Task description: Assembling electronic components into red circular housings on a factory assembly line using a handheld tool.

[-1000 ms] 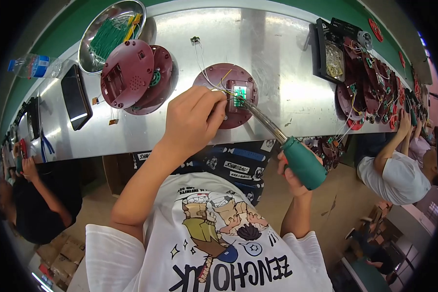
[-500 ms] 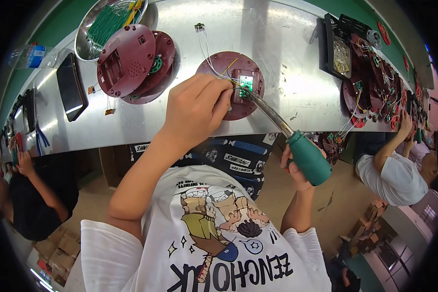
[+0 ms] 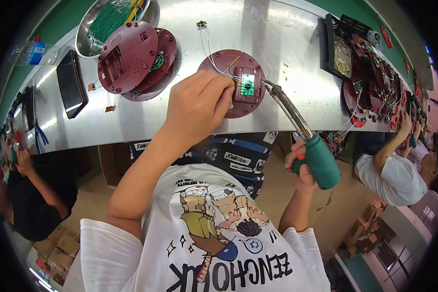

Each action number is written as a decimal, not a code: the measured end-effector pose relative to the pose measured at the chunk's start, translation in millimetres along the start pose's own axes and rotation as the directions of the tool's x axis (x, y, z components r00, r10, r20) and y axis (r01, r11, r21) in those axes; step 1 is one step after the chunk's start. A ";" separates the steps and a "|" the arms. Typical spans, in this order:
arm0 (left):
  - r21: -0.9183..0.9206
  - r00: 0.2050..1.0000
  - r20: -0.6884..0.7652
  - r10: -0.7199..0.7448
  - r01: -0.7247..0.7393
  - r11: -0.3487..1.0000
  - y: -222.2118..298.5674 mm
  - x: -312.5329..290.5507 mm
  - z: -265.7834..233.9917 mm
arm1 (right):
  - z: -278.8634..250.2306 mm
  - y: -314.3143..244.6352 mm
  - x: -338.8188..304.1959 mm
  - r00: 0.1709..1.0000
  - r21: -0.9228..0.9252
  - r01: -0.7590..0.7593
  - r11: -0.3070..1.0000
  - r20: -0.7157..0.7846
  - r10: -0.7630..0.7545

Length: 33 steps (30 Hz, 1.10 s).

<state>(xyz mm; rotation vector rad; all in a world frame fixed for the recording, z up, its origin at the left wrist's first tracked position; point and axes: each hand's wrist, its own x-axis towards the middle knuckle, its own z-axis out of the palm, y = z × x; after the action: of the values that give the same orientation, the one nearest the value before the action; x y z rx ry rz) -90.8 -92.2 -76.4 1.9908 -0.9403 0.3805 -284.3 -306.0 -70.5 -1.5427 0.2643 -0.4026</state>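
Note:
A round maroon plastic housing (image 3: 250, 109) lies on the metal bench in front of me, a green circuit board (image 3: 248, 83) set in its middle. Thin white and yellow wires (image 3: 210, 51) run from the board, and the white pair leads to a small loose part (image 3: 201, 24) farther back. My left hand (image 3: 199, 102) rests over the housing's left side, its fingers pinched on a thin wire beside the board. My right hand (image 3: 302, 168) grips the green handle of a soldering gun (image 3: 321, 160). The gun's tip stands at the housing's right edge, off the board.
Stacked maroon housings (image 3: 126, 58) and a metal bowl (image 3: 90, 29) of green wires lie left, near a dark phone (image 3: 72, 85) and a plastic bottle (image 3: 31, 53). Right are a black tray (image 3: 337, 48) and piled wired housings (image 3: 374, 92). Other people work at both sides.
The soldering gun has drawn back to the right, its tip leaving the circuit board. My left hand stays nearly still at the wire.

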 end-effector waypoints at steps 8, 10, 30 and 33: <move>0.039 0.999 0.043 0.011 -0.013 0.999 4.6 -0.3 -3.3 | 1.6 0.3 0.1 1.000 -0.016 0.025 1.000 -0.001 -0.025; -0.035 0.999 -0.020 -0.031 0.030 0.999 6.7 -1.3 -1.6 | -0.4 3.0 -0.8 0.999 -0.002 0.040 0.999 0.027 -0.040; -0.015 0.999 -0.033 -0.005 0.004 1.000 25.1 7.5 -17.5 | 9.0 -2.8 -4.5 0.996 -0.034 0.052 0.998 0.073 -0.049; -0.015 1.000 -0.020 -0.007 0.007 1.000 19.5 5.6 -12.1 | 12.9 -8.7 -3.5 0.994 -0.069 0.031 0.997 0.105 -0.024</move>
<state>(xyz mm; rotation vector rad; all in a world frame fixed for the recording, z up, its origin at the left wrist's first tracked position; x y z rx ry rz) -100.4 -91.3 -54.9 1.9730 -0.9206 0.3881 -282.9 -292.6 -61.9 -1.6331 0.1779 -0.3367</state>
